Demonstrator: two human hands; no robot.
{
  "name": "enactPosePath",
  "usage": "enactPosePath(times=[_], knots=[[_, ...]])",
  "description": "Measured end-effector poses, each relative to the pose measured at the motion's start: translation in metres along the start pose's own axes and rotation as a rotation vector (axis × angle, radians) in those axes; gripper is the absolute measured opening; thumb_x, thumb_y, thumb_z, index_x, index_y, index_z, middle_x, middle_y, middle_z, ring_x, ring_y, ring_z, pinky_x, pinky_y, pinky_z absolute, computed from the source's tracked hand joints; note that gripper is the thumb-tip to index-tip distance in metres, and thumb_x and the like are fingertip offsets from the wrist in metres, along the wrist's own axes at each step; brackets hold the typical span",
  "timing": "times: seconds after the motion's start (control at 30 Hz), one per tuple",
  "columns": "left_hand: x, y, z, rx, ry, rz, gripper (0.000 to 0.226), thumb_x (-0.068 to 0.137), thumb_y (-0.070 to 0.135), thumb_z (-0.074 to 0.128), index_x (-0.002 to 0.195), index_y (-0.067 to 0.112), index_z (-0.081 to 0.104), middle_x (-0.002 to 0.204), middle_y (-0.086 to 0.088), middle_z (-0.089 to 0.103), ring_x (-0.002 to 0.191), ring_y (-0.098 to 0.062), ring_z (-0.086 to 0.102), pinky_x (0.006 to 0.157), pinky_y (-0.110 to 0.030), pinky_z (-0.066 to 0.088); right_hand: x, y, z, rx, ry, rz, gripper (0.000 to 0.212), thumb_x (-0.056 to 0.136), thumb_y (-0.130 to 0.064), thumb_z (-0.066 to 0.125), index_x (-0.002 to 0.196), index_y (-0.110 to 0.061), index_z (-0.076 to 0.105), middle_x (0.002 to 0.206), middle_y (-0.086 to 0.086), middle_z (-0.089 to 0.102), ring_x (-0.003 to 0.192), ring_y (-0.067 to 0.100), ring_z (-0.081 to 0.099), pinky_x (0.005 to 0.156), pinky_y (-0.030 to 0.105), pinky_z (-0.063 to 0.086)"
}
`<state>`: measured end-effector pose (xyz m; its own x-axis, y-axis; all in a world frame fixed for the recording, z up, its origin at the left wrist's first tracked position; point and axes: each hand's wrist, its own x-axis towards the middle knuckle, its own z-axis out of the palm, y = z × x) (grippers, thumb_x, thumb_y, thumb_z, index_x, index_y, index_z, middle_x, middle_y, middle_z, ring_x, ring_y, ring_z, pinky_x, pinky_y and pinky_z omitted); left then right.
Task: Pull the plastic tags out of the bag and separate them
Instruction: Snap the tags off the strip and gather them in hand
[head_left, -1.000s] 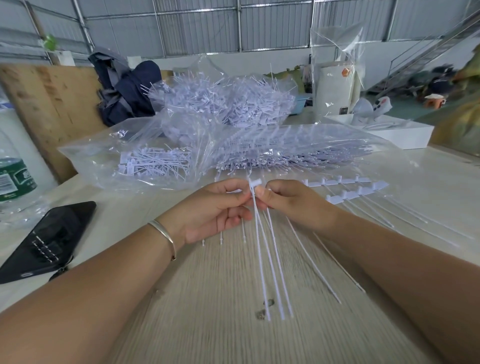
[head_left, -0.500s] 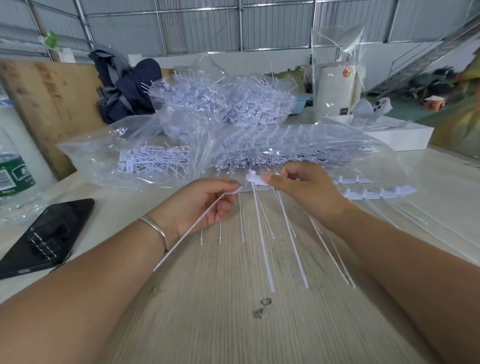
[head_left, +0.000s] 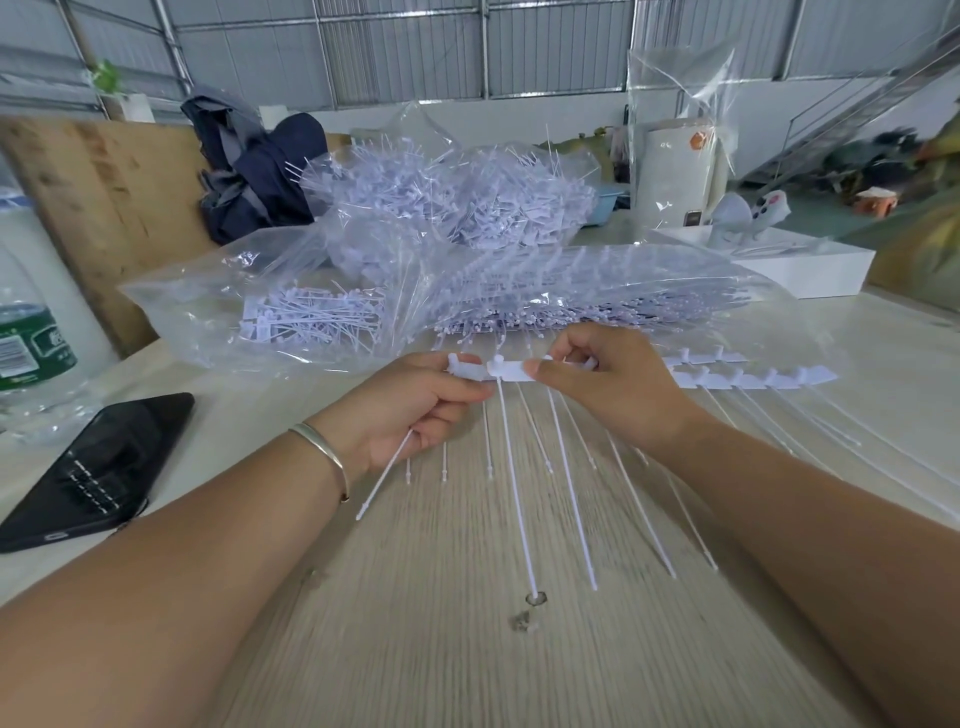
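A white strip of joined plastic tags (head_left: 748, 378) runs from my hands out to the right, its thin tails fanning down over the table. My right hand (head_left: 618, 384) pinches the strip near its left end. My left hand (head_left: 415, 410) pinches the end tag head and also holds a loose tag (head_left: 384, 475) whose tail slants down from under the palm. Behind the hands lies a clear bag of tag strips (head_left: 571, 291). To its left lies a second clear bag with separated tags (head_left: 311, 319).
A large heap of tags in plastic (head_left: 457, 202) sits at the back. A black phone (head_left: 98, 467) and a water bottle (head_left: 31, 332) are at the left. A white box (head_left: 795, 265) stands at the back right. A small metal ring (head_left: 535, 597) lies on the wooden table.
My left hand came back up to the strip's end and now pinches the end tag. My right hand shifted slightly right along the strip.
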<state>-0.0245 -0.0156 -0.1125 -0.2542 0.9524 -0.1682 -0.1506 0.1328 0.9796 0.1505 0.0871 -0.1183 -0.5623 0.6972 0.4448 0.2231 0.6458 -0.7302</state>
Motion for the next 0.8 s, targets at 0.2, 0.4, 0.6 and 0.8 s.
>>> enactPosePath(times=[0.2,0.4,0.6,0.8], knots=[[-0.0004,0.0005,-0.0027,0.011,0.033,-0.008,0.012,0.092,0.017,0.060,0.082,0.009,0.057,0.061,-0.004,0.063,0.034,-0.002,0.024,0.029,-0.013,0.016,-0.0008,0.0000,0.0000,-0.014,-0.034,0.005,0.026,0.080,-0.040,0.072,0.074,-0.016,0.064,0.066,-0.011,0.051,0.063,0.005,0.045,0.065,0.025,0.034],[-0.0002,0.0013,-0.0083,-0.104,-0.053,-0.011,0.042,0.069,0.005,0.074,0.071,0.023,0.036,0.054,0.009,0.030,0.037,-0.001,0.022,0.031,-0.013,0.014,-0.0010,0.0000,0.0006,-0.032,-0.046,0.010,0.026,0.080,-0.042,0.072,0.078,-0.017,0.064,0.068,-0.009,0.051,0.064,0.007,0.045,0.064,0.026,0.036],[0.0039,-0.0006,-0.0063,-0.063,0.059,-0.050,0.031,0.092,0.023,0.061,0.068,0.020,0.042,0.051,0.007,0.031,0.036,-0.003,0.019,0.029,-0.013,0.012,-0.0015,-0.0011,0.0007,-0.067,-0.051,0.005,0.024,0.080,-0.041,0.072,0.079,-0.019,0.063,0.070,-0.009,0.051,0.063,0.006,0.045,0.063,0.026,0.035],[0.0040,-0.0028,-0.0053,-0.022,0.017,-0.043,0.042,0.091,0.050,0.054,0.072,0.013,0.058,0.063,0.000,0.052,0.038,-0.004,0.024,0.029,-0.014,0.016,-0.0015,-0.0001,0.0001,-0.098,-0.051,-0.005,0.023,0.079,-0.043,0.072,0.080,-0.021,0.063,0.070,-0.013,0.052,0.063,-0.001,0.045,0.061,0.022,0.033]])
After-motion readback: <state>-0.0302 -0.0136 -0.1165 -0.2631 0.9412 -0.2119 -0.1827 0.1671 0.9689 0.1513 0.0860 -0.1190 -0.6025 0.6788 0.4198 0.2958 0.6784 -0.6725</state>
